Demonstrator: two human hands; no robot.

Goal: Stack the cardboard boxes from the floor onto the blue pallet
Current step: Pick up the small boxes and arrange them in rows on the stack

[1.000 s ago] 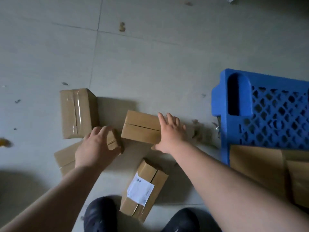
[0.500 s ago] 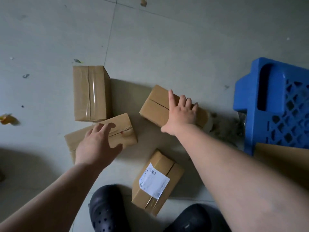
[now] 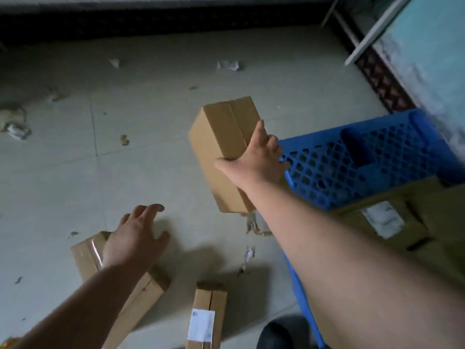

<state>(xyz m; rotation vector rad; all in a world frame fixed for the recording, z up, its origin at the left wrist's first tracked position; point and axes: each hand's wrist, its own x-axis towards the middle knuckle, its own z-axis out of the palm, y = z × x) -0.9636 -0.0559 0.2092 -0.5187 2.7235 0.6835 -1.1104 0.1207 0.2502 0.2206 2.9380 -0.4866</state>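
My right hand (image 3: 254, 157) grips a plain cardboard box (image 3: 221, 147) and holds it in the air, tilted, just left of the blue pallet (image 3: 352, 162). My left hand (image 3: 136, 238) hovers with fingers spread over a taped cardboard box (image 3: 88, 255) lying on the floor; I cannot tell if it touches it. A third box with a white label (image 3: 206, 316) lies on the floor near the bottom edge. On the pallet's near part sit larger cardboard boxes (image 3: 402, 217), one with a white label.
Paper scraps (image 3: 227, 65) and debris litter the tiled floor. A dark baseboard runs along the far wall, and a teal wall (image 3: 427, 54) rises behind the pallet at right. My dark shoe (image 3: 276, 333) shows at the bottom.
My right hand has lifted the plain box off the floor and swung it toward the pallet. My left hand has come off the taped box and opened. The view has tilted up.
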